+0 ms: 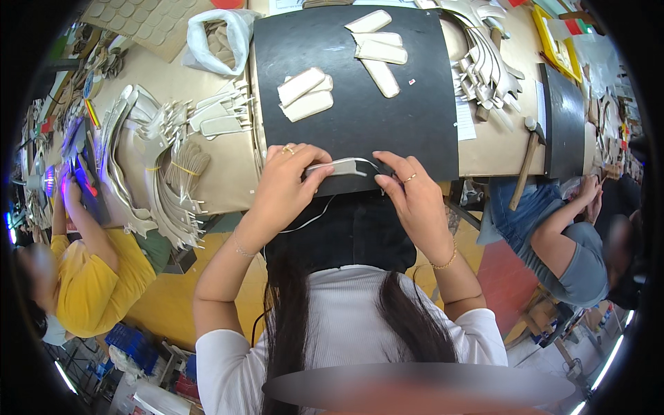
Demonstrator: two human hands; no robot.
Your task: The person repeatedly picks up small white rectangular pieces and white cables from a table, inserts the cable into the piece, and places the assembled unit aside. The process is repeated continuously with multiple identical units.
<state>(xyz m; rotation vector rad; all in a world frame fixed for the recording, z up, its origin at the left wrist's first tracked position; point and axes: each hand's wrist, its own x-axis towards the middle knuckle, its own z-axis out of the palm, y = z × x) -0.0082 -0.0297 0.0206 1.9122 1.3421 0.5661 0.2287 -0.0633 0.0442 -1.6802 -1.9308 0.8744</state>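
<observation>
My left hand [290, 181] pinches a small light-grey rounded tab piece [346, 168] between thumb and fingers, just over the near edge of the black mat [387, 131]. A thin white strip [361, 161] arches along the tab's upper edge toward my right hand [413, 196]. That hand's thumb and forefinger close around the strip's end, which is partly hidden. A white cord [312, 221] hangs below my left hand in front of my dark lap. On the mat beyond lie two loose groups of cream oblong pieces, one group at left [306, 95] and another farther right [382, 52].
Bundled grey strap-like pieces [169, 197] and a white bag [220, 41] of brown parts lie left. More curved pieces [487, 62] lie right. A hammer [527, 155] rests near the right table edge. Co-workers sit on both sides, one in a yellow shirt [104, 283].
</observation>
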